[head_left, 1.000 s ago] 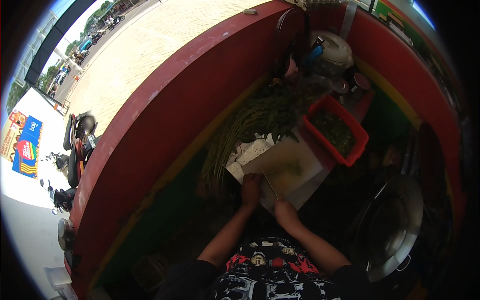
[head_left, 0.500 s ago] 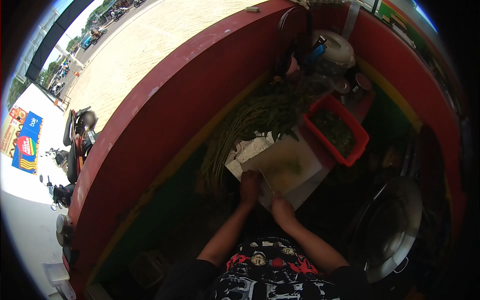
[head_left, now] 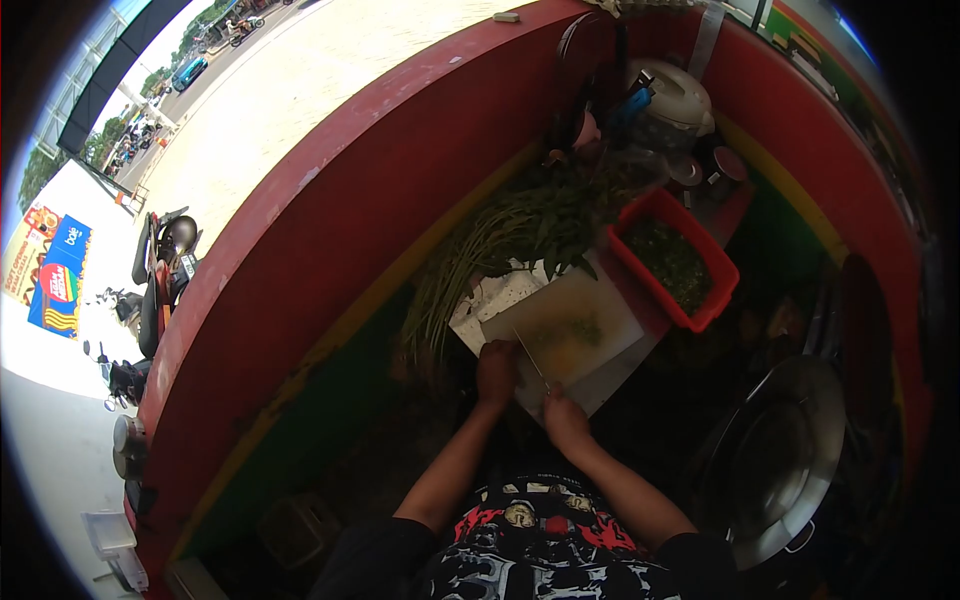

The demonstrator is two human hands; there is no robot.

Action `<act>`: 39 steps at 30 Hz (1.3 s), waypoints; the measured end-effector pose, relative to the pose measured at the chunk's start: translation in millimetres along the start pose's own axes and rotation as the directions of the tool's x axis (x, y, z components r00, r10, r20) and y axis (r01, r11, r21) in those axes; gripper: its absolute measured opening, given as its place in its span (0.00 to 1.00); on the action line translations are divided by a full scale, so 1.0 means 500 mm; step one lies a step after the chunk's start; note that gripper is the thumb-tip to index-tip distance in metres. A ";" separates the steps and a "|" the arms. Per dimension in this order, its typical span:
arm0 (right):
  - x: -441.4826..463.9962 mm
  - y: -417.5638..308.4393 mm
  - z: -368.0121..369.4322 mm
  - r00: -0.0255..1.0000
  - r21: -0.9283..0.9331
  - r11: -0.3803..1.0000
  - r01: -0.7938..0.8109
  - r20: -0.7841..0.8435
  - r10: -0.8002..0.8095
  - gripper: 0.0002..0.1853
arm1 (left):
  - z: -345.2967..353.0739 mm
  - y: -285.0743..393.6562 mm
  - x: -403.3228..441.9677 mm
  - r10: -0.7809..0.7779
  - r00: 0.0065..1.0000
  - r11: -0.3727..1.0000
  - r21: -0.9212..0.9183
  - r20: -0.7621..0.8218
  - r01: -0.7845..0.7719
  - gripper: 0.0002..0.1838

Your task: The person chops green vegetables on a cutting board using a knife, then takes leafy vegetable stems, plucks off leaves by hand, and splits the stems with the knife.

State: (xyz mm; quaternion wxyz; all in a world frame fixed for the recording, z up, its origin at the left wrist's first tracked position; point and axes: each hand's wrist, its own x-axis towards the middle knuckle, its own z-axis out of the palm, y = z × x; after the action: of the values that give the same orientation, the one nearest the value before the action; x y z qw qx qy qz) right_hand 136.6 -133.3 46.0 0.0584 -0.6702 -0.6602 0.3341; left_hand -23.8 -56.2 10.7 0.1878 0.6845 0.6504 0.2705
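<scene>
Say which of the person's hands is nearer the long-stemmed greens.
Left. The left hand, by the cutting board, is right of the greens; the right hand, holding the knife, is farther right.

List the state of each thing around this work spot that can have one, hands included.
Cutting board: lying flat, green bits on it.
Knife: gripped, blade over the board.
Right hand: closed around the knife handle.
Left hand: beside the blade; grip unclear.
Long-stemmed greens: heaped, apparently uncut.
Red tub: uncovered, holding chopped greens.
Rice cooker: lid shut.
Wok: uncovered.
</scene>
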 end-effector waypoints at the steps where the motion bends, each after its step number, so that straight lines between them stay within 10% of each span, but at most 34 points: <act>1: 0.012 -0.003 0.000 1.000 -0.020 1.000 -0.007 0.001 0.007 0.16 | -0.001 0.002 0.002 -0.012 1.000 1.000 -0.007 0.003 0.012 0.13; 39: 0.034 -0.010 -0.007 0.995 0.068 0.994 0.087 -0.057 -0.083 0.16 | 0.014 -0.025 -0.079 0.024 0.997 1.000 -0.011 -0.078 -0.025 0.32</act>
State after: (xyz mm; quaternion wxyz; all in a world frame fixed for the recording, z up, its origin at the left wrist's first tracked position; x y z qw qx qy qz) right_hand 132.6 -115.6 44.7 0.1139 -0.6478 -0.6740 0.3362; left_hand -29.7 -93.8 -7.6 0.1631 0.6803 0.6470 0.3033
